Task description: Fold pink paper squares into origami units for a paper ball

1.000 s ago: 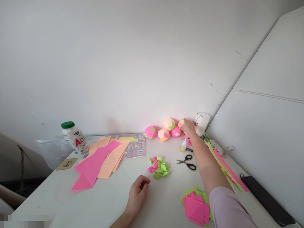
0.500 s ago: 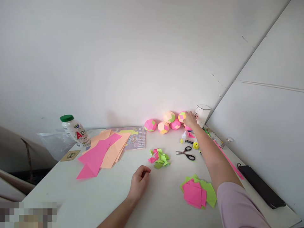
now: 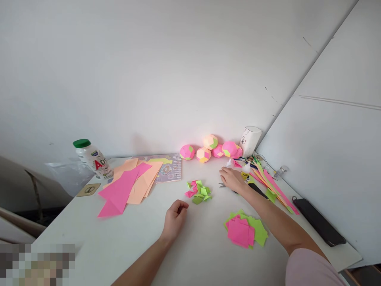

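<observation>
Obscuring scissors (image 3: 222, 185) partly: right hand (image 3: 233, 179)

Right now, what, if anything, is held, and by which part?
Nothing visible in the left hand; whether the right hand, partly hiding the scissors, holds anything cannot be told.

White wall (image 3: 149, 79) right behind the right fingers (image 3: 225, 173), kinda grey toward the edges, few dark scuffs (image 3: 266, 88) up and to their right. Another pale wall or panel (image 3: 336, 159) further right, with a long line across it. White tabletop (image 3: 98, 246) below them, pretty soft light.
</observation>
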Available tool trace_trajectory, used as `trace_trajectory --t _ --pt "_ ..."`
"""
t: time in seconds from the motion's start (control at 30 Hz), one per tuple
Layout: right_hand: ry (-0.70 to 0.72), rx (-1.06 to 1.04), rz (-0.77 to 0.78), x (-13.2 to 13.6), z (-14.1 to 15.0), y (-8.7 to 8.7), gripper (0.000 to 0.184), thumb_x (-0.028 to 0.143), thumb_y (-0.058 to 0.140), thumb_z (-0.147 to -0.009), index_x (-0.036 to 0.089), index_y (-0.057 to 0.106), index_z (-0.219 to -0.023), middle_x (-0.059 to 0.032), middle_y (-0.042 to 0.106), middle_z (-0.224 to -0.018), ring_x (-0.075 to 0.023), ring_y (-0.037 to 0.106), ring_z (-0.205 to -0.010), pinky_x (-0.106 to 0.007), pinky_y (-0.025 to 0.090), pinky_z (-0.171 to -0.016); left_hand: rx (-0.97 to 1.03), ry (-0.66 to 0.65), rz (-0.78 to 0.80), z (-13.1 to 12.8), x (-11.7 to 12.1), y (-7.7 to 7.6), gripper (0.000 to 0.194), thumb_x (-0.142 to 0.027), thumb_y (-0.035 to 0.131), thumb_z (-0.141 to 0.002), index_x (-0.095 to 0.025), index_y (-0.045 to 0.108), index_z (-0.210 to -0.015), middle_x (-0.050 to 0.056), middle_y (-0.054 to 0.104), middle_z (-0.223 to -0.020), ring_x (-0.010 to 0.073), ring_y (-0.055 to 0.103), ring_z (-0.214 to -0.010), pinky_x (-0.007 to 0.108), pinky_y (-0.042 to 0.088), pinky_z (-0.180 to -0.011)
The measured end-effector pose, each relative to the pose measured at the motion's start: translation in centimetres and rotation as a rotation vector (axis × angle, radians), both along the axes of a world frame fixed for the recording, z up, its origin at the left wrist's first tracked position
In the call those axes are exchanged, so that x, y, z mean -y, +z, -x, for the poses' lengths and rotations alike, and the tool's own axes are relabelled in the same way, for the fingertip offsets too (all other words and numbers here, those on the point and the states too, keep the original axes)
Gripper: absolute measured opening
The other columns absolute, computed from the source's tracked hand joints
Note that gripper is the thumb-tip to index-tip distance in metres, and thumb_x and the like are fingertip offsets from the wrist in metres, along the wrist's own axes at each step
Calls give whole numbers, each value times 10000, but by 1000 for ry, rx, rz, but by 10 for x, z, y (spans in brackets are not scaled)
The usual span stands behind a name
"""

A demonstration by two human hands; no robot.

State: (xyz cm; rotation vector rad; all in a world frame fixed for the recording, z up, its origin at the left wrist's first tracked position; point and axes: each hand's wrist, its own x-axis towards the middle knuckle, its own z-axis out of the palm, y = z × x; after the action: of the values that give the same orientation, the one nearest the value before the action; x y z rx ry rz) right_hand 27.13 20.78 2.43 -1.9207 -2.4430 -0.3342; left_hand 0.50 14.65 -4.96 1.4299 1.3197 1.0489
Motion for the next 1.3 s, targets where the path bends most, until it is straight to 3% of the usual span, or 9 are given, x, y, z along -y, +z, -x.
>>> trace_trajectory --t 0.1,0.27,0.47,0.73,0.87,1.0,1.17,1.3 --pt "-45 13 47 -9 0 -11 239 218 437 -853 160 573 -1041 -111 548 -1135 -241 532 -948 -302 422 -722 5 -7 7 0 1 1 116 -233 443 -684 -195 547 -719 -30 491 -610 120 427 -535 211 331 -488" --pt "-99 2 55 -21 -8 -11 266 220 432 -851 159 577 -1065 -126 514 -1190 -274 492 -1028 -351 423 -800 4 -17 6 0 0 2 118 -238 434 -692 -193 539 -721 -26 484 -617 121 426 -540 212 330 -494" --pt "-126 -21 92 -23 -14 -16 257 223 454 -833 147 608 -1026 -127 488 -1224 -274 476 -1057 -363 397 -872 -9 -18 4 0 1 3 126 -253 437 -687 -192 542 -721 -24 486 -609 121 418 -527 217 330 -487" --pt "-167 -94 124 -20 -12 -29 286 209 469 -824 67 586 -1044 -218 454 -1215 -325 428 -1126 -397 407 -861 -28 -8 -5 1 1 2 122 -234 439 -688 -193 550 -717 -32 485 -597 114 415 -524 213 334 -485" --pt "-92 -149 156 -4 -15 -20 274 193 439 -845 116 576 -1070 -162 460 -1256 -262 414 -1172 -368 392 -913 -30 -2 -8 0 1 2 119 -232 439 -692 -192 550 -713 -30 489 -600 115 419 -520 213 332 -482" --pt "16 -241 142 36 -26 -17 360 255 369 -892 178 479 -1226 -92 412 -1343 -207 343 -1252 -348 329 -1001 -32 -17 -5 1 1 1 120 -233 433 -697 -192 544 -723 -28 483 -604 118 416 -522 216 330 -489" --pt "68 -243 161 74 -38 -38 480 429 308 -904 172 425 -1293 -107 332 -1404 -246 277 -1297 -399 277 -1036 -47 -13 -17 0 0 0 128 -250 434 -702 -197 549 -725 -29 482 -593 124 428 -519 221 336 -487" --pt "-83 -137 125 71 -42 -58 551 481 287 -893 129 431 -1292 -154 340 -1393 -287 278 -1289 -428 249 -1031 -151 -69 -152 -2 2 -1 160 -241 425 -729 -204 579 -758 16 587 -731 154 512 -612 260 416 -566"
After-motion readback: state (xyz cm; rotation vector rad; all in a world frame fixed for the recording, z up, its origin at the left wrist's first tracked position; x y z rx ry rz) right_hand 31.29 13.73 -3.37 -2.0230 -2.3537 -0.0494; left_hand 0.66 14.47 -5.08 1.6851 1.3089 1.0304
